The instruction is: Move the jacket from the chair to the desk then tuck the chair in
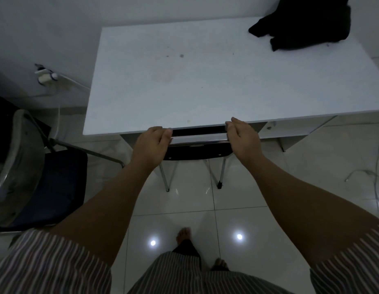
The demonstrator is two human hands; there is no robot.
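**At the worktop's near edge: chair pushed under, both hands on its backrest**

Under the near edge of the white worktop point(184, 81) stands the chair point(197, 152), its seat hidden beneath the top and only the backrest and two chrome rear legs showing. The backrest's top rail runs left to right, parallel to the worktop's front edge and just beside it. The left hand point(151, 143) is clenched over the left end of that rail, fingers curled across its top. The right hand point(242, 134) has its grip closed on the right end, fingertips hooked over the far side next to the worktop edge. Both forearms reach straight forward from striped short sleeves.

The jacket point(301, 28), black and crumpled, lies on the far right corner of the worktop, well apart from the hands. Its heap stretches roughly along the far edge, and part of it rises against the wall point(57, 28) behind.

The worktop surface is pale and mostly bare, with a few dark specks and faint smudges near its middle. It stands against white walls in a corner. The floor point(184, 204) is glossy white tile reflecting two ceiling lights. To the left sits a second chair point(57, 183) with a dark seat and chrome frame, turned away from the worktop. A wall plug point(45, 76) with a white cable hangs on the left wall, and another cable point(366, 177) trails across the tiles at right. The person's bare feet show at the bottom.
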